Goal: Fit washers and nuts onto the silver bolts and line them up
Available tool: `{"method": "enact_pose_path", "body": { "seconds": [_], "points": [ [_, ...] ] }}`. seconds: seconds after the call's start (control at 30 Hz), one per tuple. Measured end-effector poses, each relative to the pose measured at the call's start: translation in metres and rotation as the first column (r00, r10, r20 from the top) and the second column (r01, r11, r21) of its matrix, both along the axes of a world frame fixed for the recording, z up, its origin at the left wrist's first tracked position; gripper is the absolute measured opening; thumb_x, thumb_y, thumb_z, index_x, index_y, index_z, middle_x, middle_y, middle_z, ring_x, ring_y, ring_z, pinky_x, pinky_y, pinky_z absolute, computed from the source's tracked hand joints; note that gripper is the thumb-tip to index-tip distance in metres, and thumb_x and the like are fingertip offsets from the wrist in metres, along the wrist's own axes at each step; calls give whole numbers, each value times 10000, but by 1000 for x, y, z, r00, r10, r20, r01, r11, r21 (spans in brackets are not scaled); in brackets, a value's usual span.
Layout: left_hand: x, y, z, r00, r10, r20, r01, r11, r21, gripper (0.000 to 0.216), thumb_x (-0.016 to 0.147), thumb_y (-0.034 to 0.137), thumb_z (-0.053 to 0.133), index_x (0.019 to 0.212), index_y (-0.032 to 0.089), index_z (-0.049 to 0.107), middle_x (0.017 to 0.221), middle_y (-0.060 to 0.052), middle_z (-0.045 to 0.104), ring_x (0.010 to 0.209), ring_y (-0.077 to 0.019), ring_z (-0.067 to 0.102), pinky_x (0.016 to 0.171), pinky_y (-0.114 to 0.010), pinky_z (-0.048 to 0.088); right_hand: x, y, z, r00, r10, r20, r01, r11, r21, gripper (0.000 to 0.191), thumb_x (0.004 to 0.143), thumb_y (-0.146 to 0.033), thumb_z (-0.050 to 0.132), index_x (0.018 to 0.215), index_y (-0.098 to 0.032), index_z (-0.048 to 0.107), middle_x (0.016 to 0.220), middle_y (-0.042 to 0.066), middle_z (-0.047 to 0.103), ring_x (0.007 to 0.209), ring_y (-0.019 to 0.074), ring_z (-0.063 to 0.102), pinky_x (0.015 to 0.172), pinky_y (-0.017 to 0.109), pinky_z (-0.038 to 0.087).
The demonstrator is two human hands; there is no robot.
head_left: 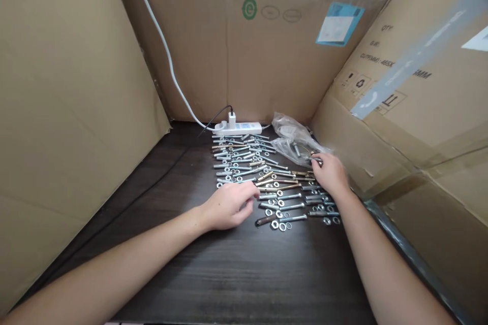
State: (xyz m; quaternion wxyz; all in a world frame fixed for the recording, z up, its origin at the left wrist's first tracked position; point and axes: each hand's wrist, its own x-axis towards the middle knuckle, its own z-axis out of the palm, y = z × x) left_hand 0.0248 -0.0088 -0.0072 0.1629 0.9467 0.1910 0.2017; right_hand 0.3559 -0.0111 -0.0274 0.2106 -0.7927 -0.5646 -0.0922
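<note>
My left hand (231, 205) rests low over the table at the left side of the laid-out hardware. Its fingers are bent, with a gap between thumb and forefinger, and I see nothing held. Beside it lie rows of expansion bolts (292, 207), silver and brass-coloured, with loose hex nuts (275, 224) and washers (282, 227). At the back right, my right hand (331, 175) is closed in a pinch at the edge of a clear plastic bag (292, 129). A small metal piece (317, 160) shows at its fingertips; its kind is unclear. Some metal parts show in the bag.
A white power strip (247, 128) with a plugged-in charger (232, 120) lies behind the rows. Its white cable (163, 43) climbs the back cardboard wall (194, 61). A black cord (152, 177) crosses the dark table (229, 274). Cardboard also stands left and right.
</note>
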Motion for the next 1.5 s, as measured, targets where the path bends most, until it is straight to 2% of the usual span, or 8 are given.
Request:
{"method": "enact_pose_path", "body": {
  "seconds": [0.47,0.83,0.97,1.03,1.1,1.13,1.23,1.5],
  "points": [
    [0,-9,6,993,12,-120,-6,999,50,201,869,165,390,1046,192,479,981,-33,577,742,-145,560,680,-265,445,7,-2,-3,990,-142,-16,142,990,-23,344,855,-354,459,1035,-240,729,1004,107,686,868,265,616,721,350,450],
    [6,-25,2,974,-6,-228,10,1000,18,144,890,297,490,981,193,530,947,-31,575,830,-167,569,731,-276,443,10,0,-4,996,-72,-59,71,997,-22,414,815,-240,442,1173,-193,643,937,98,708,829,244,629,768,352,444],
    [10,-24,-2,967,11,-254,5,998,64,164,875,346,531,922,191,550,921,-24,578,811,-173,565,718,-287,435,-3,-3,12,998,-1,-59,2,1000,21,329,805,-248,463,1043,-178,678,988,93,687,890,233,607,797,333,429],
    [11,-24,-3,966,13,-259,12,996,93,155,878,343,529,898,191,552,908,-18,578,810,-174,564,715,-292,435,-18,-12,30,989,125,-79,-125,992,5,265,800,-277,478,919,-175,691,946,85,681,835,216,600,751,315,433],
    [11,-24,-3,964,13,-264,18,993,113,144,883,333,521,893,192,550,909,-15,577,810,-174,565,713,-295,437,-38,-27,50,919,342,-193,-370,920,-131,212,787,-295,497,829,-184,673,825,47,675,726,183,590,665,281,428],
    [10,-24,-3,964,14,-267,19,993,118,141,884,329,518,893,192,548,912,-16,576,808,-174,565,711,-295,438,-49,-36,59,868,417,-269,-480,843,-244,187,775,-297,514,804,-192,666,785,29,668,686,169,585,628,265,418],
    [9,-23,-3,962,18,-272,16,992,123,137,889,321,508,906,190,544,918,-20,573,800,-174,564,703,-291,440,-81,-61,79,828,462,-319,-561,667,-491,120,724,-285,577,787,-220,656,668,-12,631,579,140,542,527,243,344],
    [6,-20,-3,958,12,-287,22,993,115,138,892,313,500,875,180,533,920,-27,577,786,-171,558,688,-292,443,-112,-68,67,887,460,-40,-351,616,-705,106,691,-196,566,730,-239,655,725,16,678,677,186,586,551,267,256]
  ]
}}
